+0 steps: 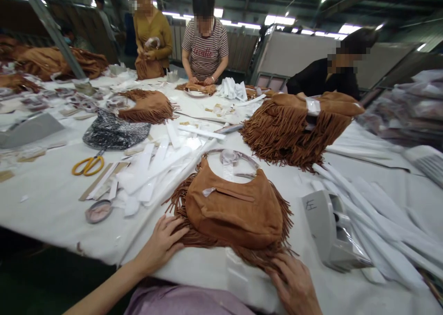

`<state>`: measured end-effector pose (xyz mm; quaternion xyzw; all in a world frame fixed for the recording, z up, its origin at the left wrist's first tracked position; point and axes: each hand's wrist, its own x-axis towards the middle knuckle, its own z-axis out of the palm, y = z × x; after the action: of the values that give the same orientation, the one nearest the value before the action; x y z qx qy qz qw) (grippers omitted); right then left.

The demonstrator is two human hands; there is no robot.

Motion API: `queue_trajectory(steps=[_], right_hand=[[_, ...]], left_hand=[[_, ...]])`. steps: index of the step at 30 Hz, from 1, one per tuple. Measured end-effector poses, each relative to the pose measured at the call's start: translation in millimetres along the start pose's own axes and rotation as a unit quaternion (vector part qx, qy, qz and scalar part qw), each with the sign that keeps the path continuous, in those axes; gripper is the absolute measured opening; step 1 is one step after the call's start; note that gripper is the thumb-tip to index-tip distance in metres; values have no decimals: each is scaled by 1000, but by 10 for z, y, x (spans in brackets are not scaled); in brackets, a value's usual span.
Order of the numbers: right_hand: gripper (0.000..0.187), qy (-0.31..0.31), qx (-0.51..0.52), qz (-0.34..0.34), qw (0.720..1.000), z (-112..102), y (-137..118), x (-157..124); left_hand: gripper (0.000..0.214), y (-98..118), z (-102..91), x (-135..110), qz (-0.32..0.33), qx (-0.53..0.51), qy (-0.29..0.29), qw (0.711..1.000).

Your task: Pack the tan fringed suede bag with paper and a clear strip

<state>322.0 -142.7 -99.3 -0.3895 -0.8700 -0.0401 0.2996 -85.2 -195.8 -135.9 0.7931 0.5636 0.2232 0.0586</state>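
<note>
A brown suede handbag [238,208] with long fringe lies flat on the white-covered table in front of me. A zipper runs across its upper side, and its handle [251,160] is wrapped in clear plastic. My left hand [166,239] rests at the bag's lower left edge, fingers stretched out and touching the fringe. At the lower right, my right hand [294,278] lies over the fringe tips with its fingers partly bent; whether it pinches any strands is hard to see. A strip of clear tape or plastic [237,266] lies below the bag between my hands.
A grey tape dispenser [321,227] stands right, beside long white foam strips [374,213]. Fringed bags [294,125] are stacked behind. Yellow-handled scissors [88,166], a tape roll [98,211] and white scraps [155,167] lie left. Several people work across the table [62,190].
</note>
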Motion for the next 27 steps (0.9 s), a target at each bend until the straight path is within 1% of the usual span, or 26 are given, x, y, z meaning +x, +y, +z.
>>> queue_trajectory(steps=[2,4,5,7,8,10,11,13,14,16,18,21,23,25,27], right_hand=[[20,-2,14,54,998,-53,-174,332],[20,-43,69,109,991,-34,-382,793],[24,-79,103,128,983,10,-487,1046],[29,-162,164,147,962,161,-686,1535],[30,-200,172,149,953,259,-775,1748],[31,-275,145,151,938,470,-926,2077],[32,-308,121,150,932,572,-986,2188],[33,-358,75,145,919,751,-1065,2311],[31,-369,63,142,916,825,-1083,2334],[26,-372,66,139,915,940,-1076,2329],[24,-365,101,140,915,1014,-1026,2294],[30,-362,165,148,905,1078,-922,2240],[34,-358,205,159,897,1114,-856,2210],[36,-358,252,176,882,1161,-794,2181],[36,-364,303,195,859,1214,-735,2155]], left_hand=[[40,98,-34,15,-82,-55,64,993],[39,242,-51,138,-171,-111,133,970],[39,315,-57,227,-207,-138,156,956],[41,437,-66,416,-275,-191,167,928],[42,475,-71,498,-310,-217,163,911],[41,505,-78,611,-376,-269,154,873],[40,499,-78,641,-398,-291,153,856],[41,469,-70,662,-420,-317,151,837],[42,452,-63,662,-424,-321,146,834],[43,426,-54,664,-425,-319,121,838],[43,413,-56,679,-419,-310,87,849],[41,405,-91,727,-405,-274,51,871],[35,405,-126,767,-400,-250,34,881],[27,410,-155,810,-397,-243,15,885],[24,423,-170,853,-400,-245,9,883]])
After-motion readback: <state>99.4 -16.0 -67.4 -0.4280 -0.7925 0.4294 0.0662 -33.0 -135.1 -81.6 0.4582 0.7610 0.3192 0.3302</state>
